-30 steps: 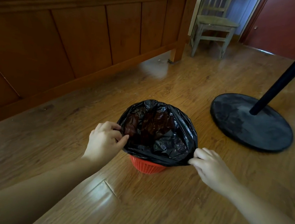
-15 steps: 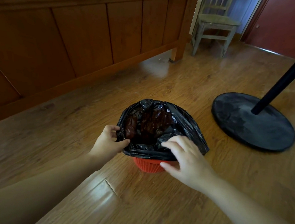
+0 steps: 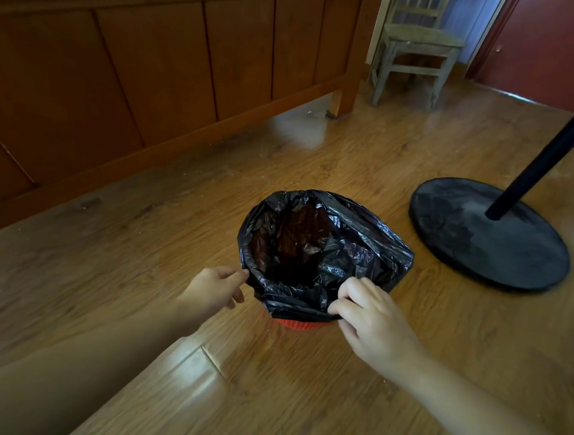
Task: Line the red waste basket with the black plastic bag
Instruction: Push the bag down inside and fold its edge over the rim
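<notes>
At the far left stands a panelled headboard of reddish-brown wood (image 3: 153, 69), smooth and glossy, with upright grooves between its flat panels and a square leg near its right end. No brand, label or writing can be read on anything here. The glossy wood-grain plank floor (image 3: 137, 274) runs under everything and carries pale reflections and small crumbs.

The left hand (image 3: 216, 290) reaches in from the lower left, thumb and forefinger pinched on the left edge of the crinkled black plastic bag (image 3: 320, 254). That bag is thin, shiny and heavily creased; its mouth is open and folded outward over the rim of the red woven-mesh plastic waste basket (image 3: 299, 324), which stands on the floor in the middle and shows only as a narrow red band beneath the bag's near edge. The inside of the bag sags into the basket, with a reddish tint showing through the film.

The right hand (image 3: 370, 318) clamps the bag's near right edge between thumb and curled fingers, bunching the plastic there.

Farther back stands a worn pale wooden chair (image 3: 418, 52) with a slatted back. To the right lies a flat round matte black stand base (image 3: 490, 233) with a slanting black pole (image 3: 555, 149), near the basket but apart from it. Behind is a dark red door (image 3: 560, 43).
</notes>
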A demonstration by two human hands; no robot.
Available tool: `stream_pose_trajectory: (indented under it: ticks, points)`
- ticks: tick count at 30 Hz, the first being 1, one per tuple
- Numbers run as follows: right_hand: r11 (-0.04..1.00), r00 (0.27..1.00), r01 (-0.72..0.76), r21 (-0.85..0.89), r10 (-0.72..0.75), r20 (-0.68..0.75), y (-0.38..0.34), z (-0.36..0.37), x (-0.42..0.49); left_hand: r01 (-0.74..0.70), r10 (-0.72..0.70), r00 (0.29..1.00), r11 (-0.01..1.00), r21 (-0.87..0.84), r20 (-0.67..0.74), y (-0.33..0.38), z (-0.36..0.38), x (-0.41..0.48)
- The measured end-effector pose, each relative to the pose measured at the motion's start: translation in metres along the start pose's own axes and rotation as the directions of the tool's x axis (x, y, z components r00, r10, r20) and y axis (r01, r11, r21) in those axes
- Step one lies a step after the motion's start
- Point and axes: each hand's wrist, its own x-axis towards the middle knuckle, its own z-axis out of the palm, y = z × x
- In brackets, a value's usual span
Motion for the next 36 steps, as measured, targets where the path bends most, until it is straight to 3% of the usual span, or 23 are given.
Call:
stream_pose_trajectory:
  ticks: [5,9,11,16,20,27,36]
  points:
    - [0.996,0.995,-0.017,0.084,0.009,0.097,0.006,-0.002,-0.006,0.082,-0.067,0.994,0.981,-0.179,0.086,0.002,0.012,-0.003]
    - [0.962,0.996,-0.085,0.258,0.079,0.031,0.007,-0.002,-0.005,0.102,-0.071,0.990,0.959,-0.263,0.122,0.010,0.017,-0.002]
    - [0.968,0.993,-0.116,0.222,0.118,0.005,0.010,-0.003,-0.001,0.116,-0.080,0.987,0.955,-0.273,0.140,0.014,0.018,0.000]
    - [0.984,0.979,-0.178,-0.018,0.179,0.094,0.024,0.000,0.002,0.159,-0.138,0.987,0.902,-0.400,0.081,0.019,0.019,0.002]
    - [0.950,0.929,-0.300,-0.082,0.311,0.200,0.037,0.003,-0.005,0.079,-0.083,0.997,0.958,-0.276,-0.002,0.018,0.009,0.004]
    - [0.944,0.933,-0.309,-0.119,0.325,0.154,0.043,-0.002,-0.004,-0.040,0.039,0.998,0.999,-0.025,-0.058,0.009,-0.018,0.007]
    - [0.882,0.868,-0.461,0.097,0.426,0.255,0.037,0.002,-0.003,-0.060,0.056,0.996,0.997,-0.057,-0.069,0.002,-0.032,0.009]
